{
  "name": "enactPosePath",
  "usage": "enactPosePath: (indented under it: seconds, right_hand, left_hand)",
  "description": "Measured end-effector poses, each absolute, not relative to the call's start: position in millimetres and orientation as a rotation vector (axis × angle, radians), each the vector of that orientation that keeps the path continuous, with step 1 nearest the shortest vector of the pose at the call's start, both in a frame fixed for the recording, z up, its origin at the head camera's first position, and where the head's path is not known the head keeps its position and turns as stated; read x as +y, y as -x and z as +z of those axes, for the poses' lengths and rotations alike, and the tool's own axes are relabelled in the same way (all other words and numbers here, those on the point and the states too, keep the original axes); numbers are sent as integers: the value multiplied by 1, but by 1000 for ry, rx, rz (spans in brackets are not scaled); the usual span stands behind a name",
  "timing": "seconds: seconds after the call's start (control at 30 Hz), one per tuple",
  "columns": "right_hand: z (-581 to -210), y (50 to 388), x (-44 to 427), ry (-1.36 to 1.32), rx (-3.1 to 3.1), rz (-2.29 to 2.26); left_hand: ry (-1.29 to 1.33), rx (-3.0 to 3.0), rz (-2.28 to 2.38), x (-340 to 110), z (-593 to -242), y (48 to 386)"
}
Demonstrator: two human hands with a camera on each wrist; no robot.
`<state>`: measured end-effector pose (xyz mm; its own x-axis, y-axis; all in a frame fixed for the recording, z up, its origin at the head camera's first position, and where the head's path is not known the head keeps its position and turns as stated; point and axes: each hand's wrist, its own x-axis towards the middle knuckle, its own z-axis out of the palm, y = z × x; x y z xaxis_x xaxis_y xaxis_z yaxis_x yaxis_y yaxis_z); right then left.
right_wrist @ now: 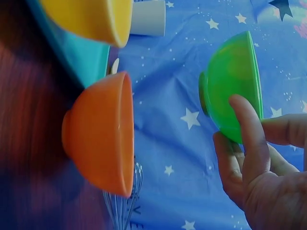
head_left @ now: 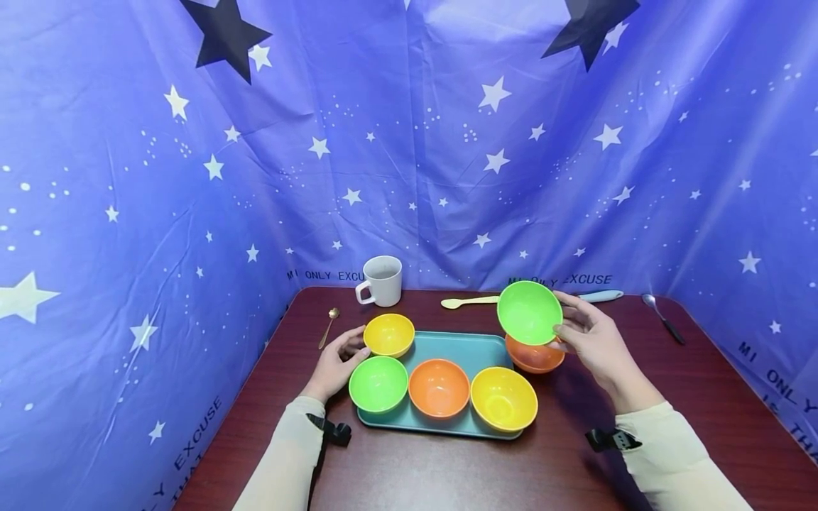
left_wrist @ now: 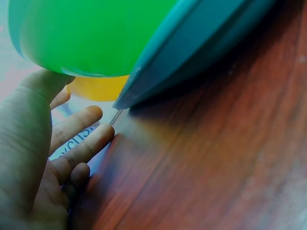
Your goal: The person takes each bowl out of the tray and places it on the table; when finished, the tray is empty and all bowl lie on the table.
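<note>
My right hand [head_left: 591, 341] pinches a green bowl [head_left: 529, 312] by its right edge, thumb on the outside. In the right wrist view that bowl [right_wrist: 232, 86] hangs in the air, apart from an orange bowl [right_wrist: 98, 134] standing on the table. A teal tray [head_left: 447, 426] bears a second green bowl [head_left: 378, 384], another orange bowl [head_left: 439, 388] and a yellow bowl [head_left: 503, 399] along its front, and a smaller-looking yellow bowl [head_left: 389, 335] at its back left. Beside the left-hand bowls is my left hand [head_left: 335, 363], fingers loosely extended, thumb close to or touching a bowl.
A white mug [head_left: 382, 280] and a small gold spoon [head_left: 329, 328] stand at the back left. Behind the tray lie a cream spoon [head_left: 466, 301] and a pale blue handle [head_left: 603, 296]. A black-handled spoon [head_left: 663, 319] is far right. Whisk wires [right_wrist: 120, 211] show behind the orange bowl.
</note>
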<state>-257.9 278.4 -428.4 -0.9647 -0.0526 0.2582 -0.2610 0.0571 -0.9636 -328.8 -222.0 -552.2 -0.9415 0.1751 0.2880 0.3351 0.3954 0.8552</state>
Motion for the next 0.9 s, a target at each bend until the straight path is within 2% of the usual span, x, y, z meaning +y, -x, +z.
enactPosePath:
  seconds: [0.4, 0.9]
  right_hand:
    - [-438, 245, 306, -382, -2019, 2128]
    - [-458, 231, 333, -298, -1865, 2184]
  left_hand:
    - [479, -2487, -1593, -223, -553, 329]
    - [482, -2480, -1574, -222, -553, 329]
